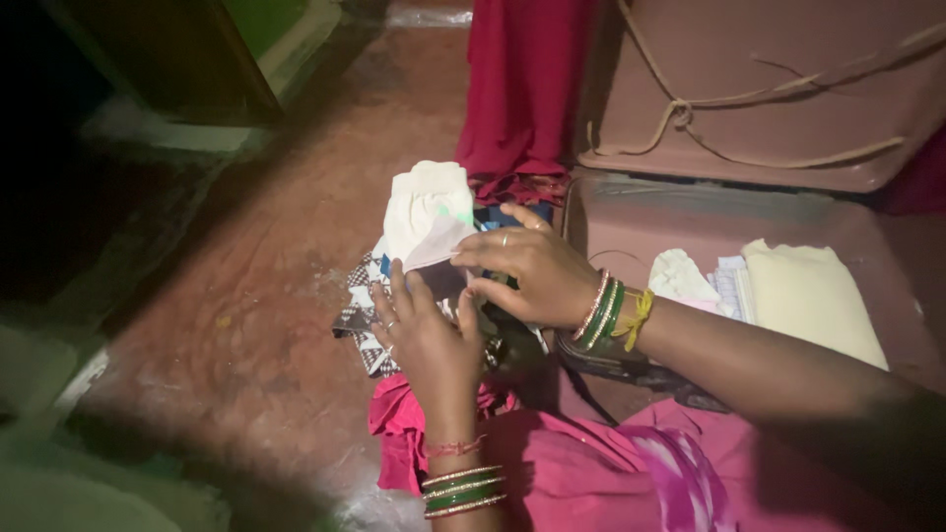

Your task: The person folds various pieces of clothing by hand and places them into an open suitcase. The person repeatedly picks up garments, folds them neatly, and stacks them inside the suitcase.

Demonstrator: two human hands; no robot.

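From my head camera, my right hand (527, 271) pinches the pale cloth piece (439, 241) just left of the open brown suitcase (631, 222). My left hand (424, 335) grips the cloth's lower edge, above the clothes pile (370, 296) beside that suitcase.

head-worn view, looking steeply down, close range

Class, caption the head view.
Two hands handle a pale cloth beside an open suitcase.
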